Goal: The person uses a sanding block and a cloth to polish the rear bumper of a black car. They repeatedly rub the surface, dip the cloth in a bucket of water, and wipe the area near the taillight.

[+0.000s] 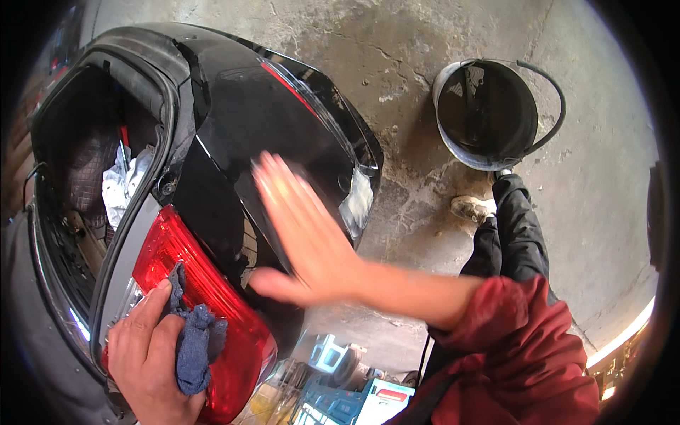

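Note:
My left hand (151, 345) grips a folded dark blue cloth (194, 345) against the red tail light (212, 297) of a black car. Over the glossy black rear bumper (249, 117), my right hand (308, 239) is spread flat, palm down and thumb apart, with nothing in it. It is blurred, and whether the palm touches the paint I cannot tell. Toward the bumper's corner lies a pale, dull patch (357, 202). A narrow red reflector (289, 87) runs along the bumper farther off.
The trunk stands open, with white crumpled material (119, 183) inside. A dark metal bucket (486, 114) with a hose-covered handle rests on the stained concrete floor (393, 64), close to my shoe (473, 208). Behind the tail light side are blue plastic items (340, 398) and a tire (346, 366).

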A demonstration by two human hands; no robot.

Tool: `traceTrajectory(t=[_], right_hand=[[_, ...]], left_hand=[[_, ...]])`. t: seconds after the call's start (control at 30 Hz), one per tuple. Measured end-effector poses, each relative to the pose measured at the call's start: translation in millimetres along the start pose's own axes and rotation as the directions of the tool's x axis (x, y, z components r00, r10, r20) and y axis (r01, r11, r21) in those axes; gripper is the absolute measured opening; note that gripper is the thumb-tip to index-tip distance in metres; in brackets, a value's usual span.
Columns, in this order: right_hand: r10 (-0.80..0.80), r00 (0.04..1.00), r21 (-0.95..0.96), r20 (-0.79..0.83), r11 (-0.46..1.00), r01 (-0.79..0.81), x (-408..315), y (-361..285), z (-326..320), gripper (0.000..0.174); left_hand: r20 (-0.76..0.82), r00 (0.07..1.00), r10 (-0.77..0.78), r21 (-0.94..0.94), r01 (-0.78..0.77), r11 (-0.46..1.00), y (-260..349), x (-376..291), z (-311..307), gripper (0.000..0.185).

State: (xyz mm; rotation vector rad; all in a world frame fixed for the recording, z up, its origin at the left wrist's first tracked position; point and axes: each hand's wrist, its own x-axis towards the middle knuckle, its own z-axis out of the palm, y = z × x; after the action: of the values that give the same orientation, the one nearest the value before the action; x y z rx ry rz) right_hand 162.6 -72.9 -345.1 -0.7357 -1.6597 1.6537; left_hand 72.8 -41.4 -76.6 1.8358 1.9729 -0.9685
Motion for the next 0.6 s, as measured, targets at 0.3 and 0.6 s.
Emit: traceTrajectory(t=[0.3, 0.6], right_hand=[[-0.011, 0.997, 0.038, -0.08, 0.999, 0.014, -63.2, -21.6, 13.0, 0.112], [-0.059, 0.99, 0.006, -0.128, 0.998, 0.06, 61.6, -2.4, 17.6, 0.098]], left_hand=[[0.035, 0.994, 0.108, 0.012, -0.109, 0.994, 4.3, -2.6, -0.8, 0.032], [-0.034, 0.989, 0.142, -0.016, -0.142, 0.99, -2.9, -3.0, 10.2, 0.026]])
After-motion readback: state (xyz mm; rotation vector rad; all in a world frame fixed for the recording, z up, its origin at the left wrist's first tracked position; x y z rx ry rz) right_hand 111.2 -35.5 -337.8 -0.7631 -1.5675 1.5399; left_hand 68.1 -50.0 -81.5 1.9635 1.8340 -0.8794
